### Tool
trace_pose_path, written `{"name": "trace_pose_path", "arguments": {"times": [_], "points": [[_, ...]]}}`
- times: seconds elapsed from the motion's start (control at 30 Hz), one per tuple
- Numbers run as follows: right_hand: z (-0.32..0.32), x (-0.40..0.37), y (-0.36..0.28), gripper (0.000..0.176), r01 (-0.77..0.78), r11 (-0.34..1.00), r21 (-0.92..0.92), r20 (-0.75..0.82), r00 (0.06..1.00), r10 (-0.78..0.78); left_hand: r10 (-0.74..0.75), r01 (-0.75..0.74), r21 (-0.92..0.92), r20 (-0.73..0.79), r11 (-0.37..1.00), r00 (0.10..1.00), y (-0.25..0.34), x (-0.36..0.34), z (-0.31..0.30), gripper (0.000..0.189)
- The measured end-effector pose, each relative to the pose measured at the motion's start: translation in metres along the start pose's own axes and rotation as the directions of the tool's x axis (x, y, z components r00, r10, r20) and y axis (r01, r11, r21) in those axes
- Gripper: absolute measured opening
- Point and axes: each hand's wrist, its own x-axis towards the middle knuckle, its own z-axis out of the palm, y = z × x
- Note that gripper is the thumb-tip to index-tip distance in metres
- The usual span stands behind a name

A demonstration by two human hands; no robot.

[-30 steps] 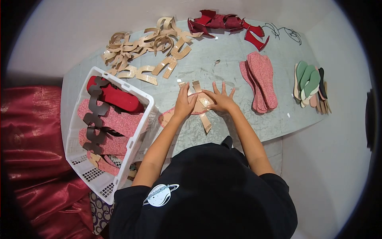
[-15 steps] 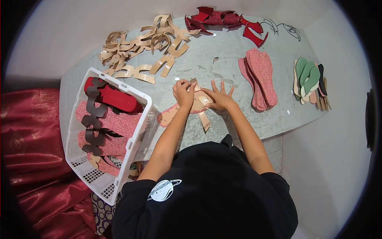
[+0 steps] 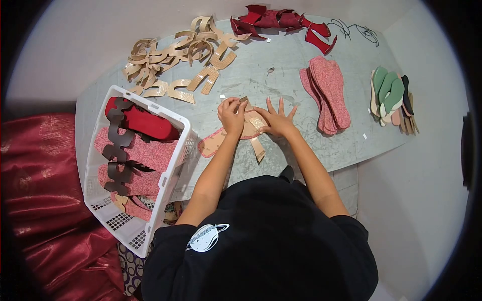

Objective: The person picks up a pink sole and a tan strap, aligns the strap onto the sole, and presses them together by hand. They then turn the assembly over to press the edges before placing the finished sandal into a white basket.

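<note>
A sandal sole [image 3: 212,144], tan with a pink edge, lies on the table in front of me, partly covered by my hands and left forearm. Across it runs a tan shoe strap [image 3: 257,150], one tail sticking out toward me. My left hand [image 3: 231,118] pinches the strap's far end between thumb and fingers. With fingers spread, my right hand [image 3: 277,121] rests at the right side of the sole, its thumb and palm edge against the strap.
Left stands a white basket [image 3: 188,135] with pink soles, a red piece and a dark cut strip. Tan straps [image 3: 188,50] and red straps [image 3: 281,21] lie at the back. Pink soles [image 3: 329,95], green soles [image 3: 389,90] and black cords [image 3: 359,32] are to the right.
Both hands keep nearly the same place on the sole and strap. The view has shifted slightly, so the things at the back appear a little higher.
</note>
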Motion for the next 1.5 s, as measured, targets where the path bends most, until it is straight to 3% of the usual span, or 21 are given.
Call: {"name": "trace_pose_path", "arguments": {"times": [0.17,0.33,0.63,0.77,0.83,0.93,1.5], "points": [[-0.001,0.001,0.0,0.075,0.005,1.0,-0.005,0.008,1.0,-0.005,0.057,-0.057,0.06,-0.004,0.997,0.998,0.007,-0.002,-0.006,0.016],[-0.001,0.0,0.001,0.075,0.014,1.0,-0.009,-0.003,1.0,-0.014,0.138,-0.106,-0.16,0.207,0.981,0.969,0.001,-0.007,-0.014,0.012],[-0.001,0.0,0.002,0.073,0.005,0.999,0.049,-0.001,1.0,-0.005,0.253,-0.22,-0.131,0.357,0.967,0.899,-0.002,-0.013,-0.027,0.012],[-0.001,0.001,0.002,0.074,-0.007,0.999,0.046,-0.006,1.0,0.007,0.322,-0.295,-0.129,0.362,0.947,0.875,-0.005,-0.015,-0.026,0.015],[0.001,0.0,0.002,0.074,-0.011,0.998,0.057,-0.003,1.0,0.012,0.416,-0.438,-0.021,0.352,0.899,0.838,-0.004,-0.018,-0.028,0.016],[0.0,0.0,0.002,0.074,-0.011,0.997,0.071,-0.019,1.0,0.012,0.473,-0.509,0.007,0.357,0.861,0.805,-0.003,-0.018,-0.03,0.017],[0.013,-0.011,0.006,0.075,0.002,0.994,0.108,-0.081,0.997,0.007,0.544,-0.568,-0.073,0.409,0.82,0.733,-0.003,-0.011,-0.036,0.02]]}}
